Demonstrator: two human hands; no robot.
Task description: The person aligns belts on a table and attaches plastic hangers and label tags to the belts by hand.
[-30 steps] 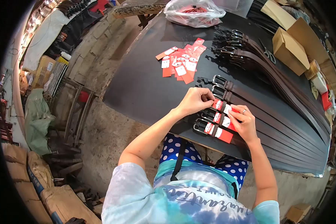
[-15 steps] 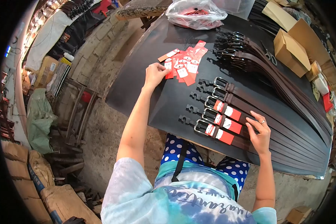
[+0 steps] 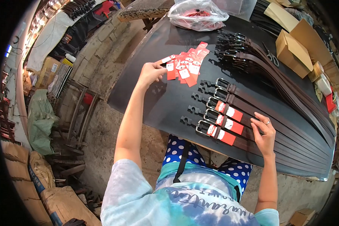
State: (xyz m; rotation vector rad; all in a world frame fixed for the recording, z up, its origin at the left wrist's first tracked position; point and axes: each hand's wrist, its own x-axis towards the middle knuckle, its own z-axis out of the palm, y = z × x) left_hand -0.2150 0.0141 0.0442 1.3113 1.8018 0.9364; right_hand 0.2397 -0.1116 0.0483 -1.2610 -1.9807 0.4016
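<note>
My left hand (image 3: 153,74) is closed on a red-and-white tag (image 3: 165,60) at the left side of a loose pile of red tags (image 3: 190,66). The held tag sticks out beyond my fingers toward the pile. My right hand (image 3: 264,132) rests over the row of dark brown belts, fingers apart, beside a belt strap (image 3: 248,102). Silver buckles (image 3: 203,128) line up at the left ends of the belts, with black hooks (image 3: 186,120) beyond them. The three nearest belts carry red tags (image 3: 226,137) tucked under their loops.
A thick bundle of more belts (image 3: 290,86) lies at the back right, with scissors (image 3: 272,58) beside it. A clear plastic bag (image 3: 197,15) with red contents sits at the far edge. Cardboard boxes (image 3: 293,52) and tape rolls (image 3: 317,69) stand on the right.
My left hand has drawn back left from the pile, and the upper-left tag has shifted with it. My right hand has moved slightly right.
</note>
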